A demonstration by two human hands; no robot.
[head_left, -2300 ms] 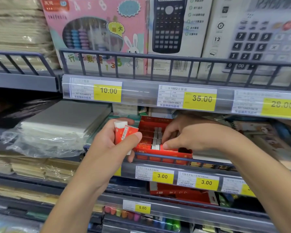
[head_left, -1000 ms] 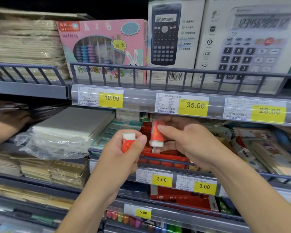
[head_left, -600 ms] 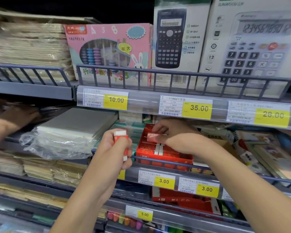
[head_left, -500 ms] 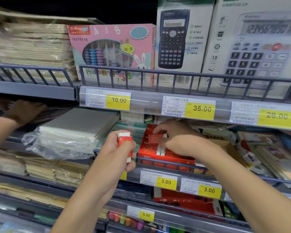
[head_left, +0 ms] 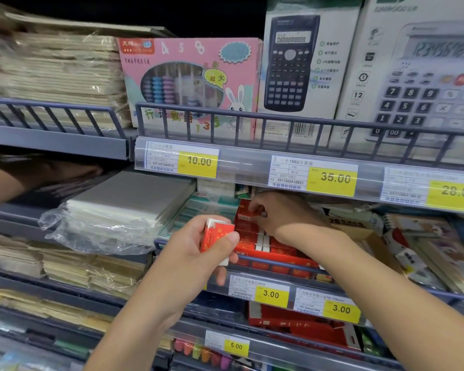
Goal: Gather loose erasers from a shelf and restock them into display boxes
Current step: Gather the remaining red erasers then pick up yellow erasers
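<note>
A red display box (head_left: 271, 253) of red-and-white erasers sits on the middle shelf behind the wire rail. My left hand (head_left: 196, 253) grips a small stack of red-sleeved erasers (head_left: 216, 232) in front of the box's left end, thumb across their face. My right hand (head_left: 276, 212) reaches into the back of the box, fingertips pinching an eraser (head_left: 248, 214) low among the rows. White eraser ends (head_left: 261, 241) show in the box's middle row.
Another person's arm (head_left: 24, 180) reaches in at the left above plastic-wrapped white pads (head_left: 118, 207). Calculator boxes (head_left: 300, 68) and a pink abacus box (head_left: 190, 84) stand on the upper shelf. Notebooks (head_left: 423, 242) lie to the right. More red boxes (head_left: 300, 319) sit below.
My right hand carried one eraser from above the box down into its back rows. My left hand stayed in front of the box with its stack. The view shifted slightly.
</note>
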